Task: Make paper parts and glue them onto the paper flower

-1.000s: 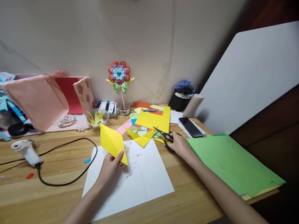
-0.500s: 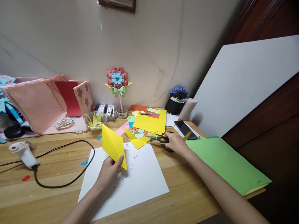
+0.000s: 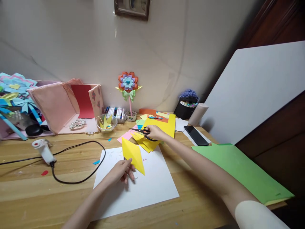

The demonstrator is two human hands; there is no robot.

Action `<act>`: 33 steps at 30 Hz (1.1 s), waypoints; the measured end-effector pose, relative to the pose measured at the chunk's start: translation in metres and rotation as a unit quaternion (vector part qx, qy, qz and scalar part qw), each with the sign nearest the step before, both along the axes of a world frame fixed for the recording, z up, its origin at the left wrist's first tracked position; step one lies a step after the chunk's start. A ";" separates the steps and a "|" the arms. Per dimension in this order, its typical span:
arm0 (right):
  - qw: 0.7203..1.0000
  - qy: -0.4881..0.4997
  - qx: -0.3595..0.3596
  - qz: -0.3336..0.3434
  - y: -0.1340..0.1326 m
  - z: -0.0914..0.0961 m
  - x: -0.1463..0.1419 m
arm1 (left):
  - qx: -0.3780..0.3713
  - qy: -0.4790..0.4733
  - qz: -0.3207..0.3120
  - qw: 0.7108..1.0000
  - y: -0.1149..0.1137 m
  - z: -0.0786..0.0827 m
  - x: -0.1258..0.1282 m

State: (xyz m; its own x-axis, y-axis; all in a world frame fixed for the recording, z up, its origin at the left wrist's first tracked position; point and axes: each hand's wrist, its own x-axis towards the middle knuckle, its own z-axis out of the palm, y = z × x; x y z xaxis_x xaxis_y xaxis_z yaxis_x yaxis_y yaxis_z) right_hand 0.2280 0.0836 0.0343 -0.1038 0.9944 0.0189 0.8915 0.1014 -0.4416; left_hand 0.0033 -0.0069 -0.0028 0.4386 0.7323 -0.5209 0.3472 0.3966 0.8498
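Note:
My left hand [image 3: 125, 170] has its thumb on the lower left edge of a folded, diamond-shaped piece of yellow paper [image 3: 133, 156], with the fingers bent below it. Under them is a white sheet [image 3: 152, 187] with small marks and scraps on it. Across the sheet's far edge, my right hand [image 3: 154, 133] grips black-handled scissors [image 3: 143, 131], their blades pointing left. Just below the scissors, yellow paper pieces [image 3: 146, 146] lie against the larger yellow sheet [image 3: 170, 127].
A white glue gun [image 3: 44, 151] with a looping black cord lies left. Behind stand a pink box [image 3: 50, 106], a clear bowl [image 3: 107, 122], markers [image 3: 115, 113] and a paper flower [image 3: 128, 83]. Rightward are a phone [image 3: 195, 135], a pinkish cylinder [image 3: 198, 114] and green paper [image 3: 240, 168].
My right hand has moved left with the scissors, over the coloured paper pile. The loose yellow cut-off now lies by the pile. My left hand has lowered the folded yellow paper toward the white sheet.

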 end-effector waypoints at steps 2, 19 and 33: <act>0.999 -0.027 0.014 -0.019 0.003 -0.003 0.005 | 0.002 0.005 0.009 1.000 0.002 -0.005 0.000; 0.995 0.029 -0.028 0.093 0.004 0.004 0.036 | 0.333 0.268 0.176 0.887 0.006 -0.006 -0.015; 0.996 -0.011 0.075 -0.038 0.107 0.044 -0.166 | 0.349 0.271 0.142 0.886 0.010 -0.016 -0.016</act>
State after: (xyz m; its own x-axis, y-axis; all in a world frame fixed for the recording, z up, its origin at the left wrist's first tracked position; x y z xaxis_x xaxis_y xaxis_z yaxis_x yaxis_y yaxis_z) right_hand 0.0619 0.1906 0.0779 -0.0311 0.9855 0.1671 0.9080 0.0978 -0.4075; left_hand -0.0132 0.0030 -0.0189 0.0097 0.9997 0.0240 0.7492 -0.0231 0.6619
